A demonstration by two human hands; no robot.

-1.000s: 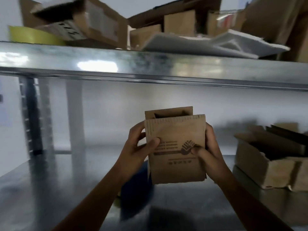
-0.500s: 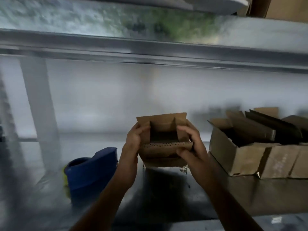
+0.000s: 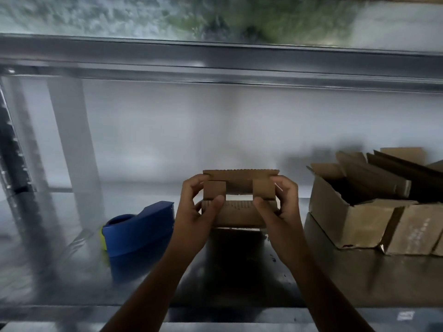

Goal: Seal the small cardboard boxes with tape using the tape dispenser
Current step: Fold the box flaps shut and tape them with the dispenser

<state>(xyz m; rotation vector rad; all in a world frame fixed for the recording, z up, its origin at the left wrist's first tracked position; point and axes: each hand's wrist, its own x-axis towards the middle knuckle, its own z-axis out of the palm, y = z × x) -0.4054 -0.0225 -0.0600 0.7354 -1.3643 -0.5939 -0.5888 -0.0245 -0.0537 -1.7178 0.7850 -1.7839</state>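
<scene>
Box [image 3: 239, 214], perhaps on metal shelf [image 3: 60, 271]

Bare shelf [image 3: 239, 279] between tape dispenser [image 3: 139, 227] and, seemingly, open boxes [image 3: 374, 214].

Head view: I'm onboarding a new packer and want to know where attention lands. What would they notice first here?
First, the small cardboard box at the centre, held over the metal shelf by the left hand and right hand, fingers on its side flaps. Next, the blue tape dispenser resting on the shelf to the box's left, untouched. At the right sits an open carton holding flattened cardboard pieces.
</scene>
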